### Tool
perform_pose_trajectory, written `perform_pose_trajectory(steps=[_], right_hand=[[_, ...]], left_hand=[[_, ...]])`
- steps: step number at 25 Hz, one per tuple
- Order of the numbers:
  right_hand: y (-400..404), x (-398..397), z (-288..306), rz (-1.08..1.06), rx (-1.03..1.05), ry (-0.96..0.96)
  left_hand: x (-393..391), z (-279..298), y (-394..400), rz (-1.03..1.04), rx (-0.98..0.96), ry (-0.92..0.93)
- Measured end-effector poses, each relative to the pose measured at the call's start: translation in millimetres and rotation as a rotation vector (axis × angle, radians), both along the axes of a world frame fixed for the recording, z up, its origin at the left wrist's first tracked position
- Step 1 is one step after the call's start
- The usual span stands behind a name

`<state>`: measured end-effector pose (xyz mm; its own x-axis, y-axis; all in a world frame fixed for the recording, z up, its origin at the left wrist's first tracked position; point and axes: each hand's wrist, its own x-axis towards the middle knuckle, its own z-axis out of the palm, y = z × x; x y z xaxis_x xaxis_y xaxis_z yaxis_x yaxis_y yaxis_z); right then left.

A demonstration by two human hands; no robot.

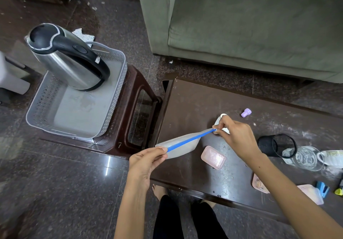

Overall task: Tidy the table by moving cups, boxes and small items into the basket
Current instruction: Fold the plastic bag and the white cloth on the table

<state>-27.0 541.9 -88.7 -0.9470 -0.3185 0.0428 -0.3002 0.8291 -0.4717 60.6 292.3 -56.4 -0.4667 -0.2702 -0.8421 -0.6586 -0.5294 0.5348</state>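
Fingers (163, 150) of left hand (143, 162) pinch one end of zip pouch (182, 145) by its blue strip; right hand (232, 132) pinches the far end, pouch stretched taut above the bench (194, 97) edge, probably to seal it before stowing; pink box (213, 157) just beyond on bench; basket (78, 112) well left on stool, kettle (65, 56) inside.

Dark table (185, 97), pink box (213, 157), mesh cup (277, 145), purple cap (246, 112)
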Motion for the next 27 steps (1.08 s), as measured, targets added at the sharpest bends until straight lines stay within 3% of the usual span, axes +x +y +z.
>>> perform_pose_trajectory(steps=[3, 7, 10, 13, 17, 22, 27], right_hand=[[-2.0, 0.4, 1.7, -0.003, 0.004, 0.021], [-14.6, 5.2, 3.8, 0.020, 0.022, 0.026], [-17.4, 5.1, 4.5, 0.028, -0.007, -0.008], [-18.7, 5.3, 5.2, 0.024, -0.024, -0.019], [-19.9, 7.1, 13.8, 0.000, -0.021, 0.011], [-38.0, 23.1, 14.2, 0.245, 0.018, 0.264], [-48.8, 32.1, 7.6, 0.236, -0.034, 0.308]], left_hand=[[4.4, -3.2, -1.8, -0.083, -0.104, 0.004], [8.6, -7.2, 2.4, -0.447, -0.747, 0.010], [-0.3, 2.0, 17.5, -0.558, -1.067, 0.197], [-15.4, -1.4, 27.9, -0.752, -1.208, 0.400], [-28.0, -10.3, 25.1, -0.887, -1.047, 0.510], [-33.7, -8.8, 23.2, -0.691, -0.635, 0.357], [-34.2, -1.6, 25.1, -0.638, -0.349, 0.388]])
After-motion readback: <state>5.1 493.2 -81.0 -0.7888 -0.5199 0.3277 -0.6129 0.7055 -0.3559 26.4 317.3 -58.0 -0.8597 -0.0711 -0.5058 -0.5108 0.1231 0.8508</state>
